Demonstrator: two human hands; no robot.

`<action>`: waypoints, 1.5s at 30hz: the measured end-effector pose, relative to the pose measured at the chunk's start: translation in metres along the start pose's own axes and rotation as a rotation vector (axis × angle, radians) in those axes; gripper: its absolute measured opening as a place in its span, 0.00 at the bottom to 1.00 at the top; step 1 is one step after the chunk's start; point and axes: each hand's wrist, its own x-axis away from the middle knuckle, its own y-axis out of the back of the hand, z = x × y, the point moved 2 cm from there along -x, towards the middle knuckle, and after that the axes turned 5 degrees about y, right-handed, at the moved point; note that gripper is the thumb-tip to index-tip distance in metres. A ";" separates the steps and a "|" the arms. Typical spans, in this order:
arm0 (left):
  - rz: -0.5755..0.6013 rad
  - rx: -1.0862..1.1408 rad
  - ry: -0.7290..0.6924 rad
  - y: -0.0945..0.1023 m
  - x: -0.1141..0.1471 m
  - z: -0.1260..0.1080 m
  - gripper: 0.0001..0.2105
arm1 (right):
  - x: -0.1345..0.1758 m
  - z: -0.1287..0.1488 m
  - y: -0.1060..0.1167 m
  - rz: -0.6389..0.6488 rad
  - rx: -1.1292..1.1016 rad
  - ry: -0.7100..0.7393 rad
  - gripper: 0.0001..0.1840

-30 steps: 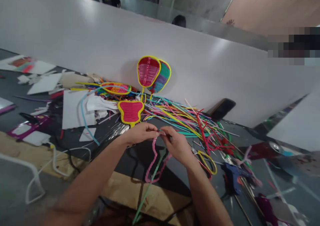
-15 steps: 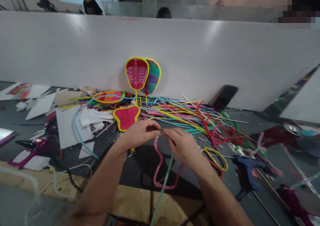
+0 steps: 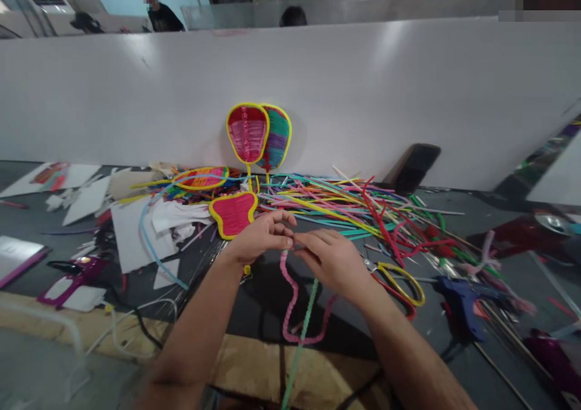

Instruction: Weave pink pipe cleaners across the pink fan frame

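A bent pink pipe cleaner point(image 3: 295, 295), crimped along its length, hangs from the fingertips of my left hand point(image 3: 259, 239). The thumb and index finger there are pinched at its whitish upper end. My right hand point(image 3: 333, 263) is closed with its fingertips meeting the left ones. A pale green pipe cleaner point(image 3: 307, 320) runs down from beneath the right hand, crossing the pink one, and its upper end is hidden. Just beyond my left hand lies a pink shape with a yellow rim point(image 3: 234, 214).
Two yellow-rimmed fan shapes point(image 3: 247, 133) lean on the white partition point(image 3: 136, 95). Loose pipe cleaners point(image 3: 327, 207) spread behind my hands. To the right are scissors point(image 3: 402, 283), a blue glue gun point(image 3: 462, 304) and a phone point(image 3: 416, 167). A purple glue gun point(image 3: 75, 280) and white scraps point(image 3: 136, 234) lie left.
The view has shifted slightly. My hands stay together at the pink pipe cleaner's upper end, with small finger movements and the free left fingers a little more raised.
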 end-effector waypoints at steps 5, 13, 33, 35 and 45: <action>-0.023 0.042 -0.003 -0.001 0.002 0.001 0.18 | 0.000 0.001 -0.001 -0.046 0.070 0.022 0.08; -0.069 0.002 -0.012 -0.005 0.004 0.003 0.19 | 0.001 0.001 0.001 -0.046 -0.067 -0.095 0.08; -0.164 0.031 0.002 -0.021 0.016 0.015 0.21 | 0.008 -0.014 0.007 0.119 -0.399 -0.421 0.15; -0.180 -0.001 0.000 -0.021 0.018 0.015 0.20 | 0.008 -0.015 0.010 0.156 -0.354 -0.403 0.12; -0.404 -0.284 -0.079 -0.029 0.027 0.009 0.17 | 0.003 -0.002 0.010 0.138 -0.169 -0.280 0.09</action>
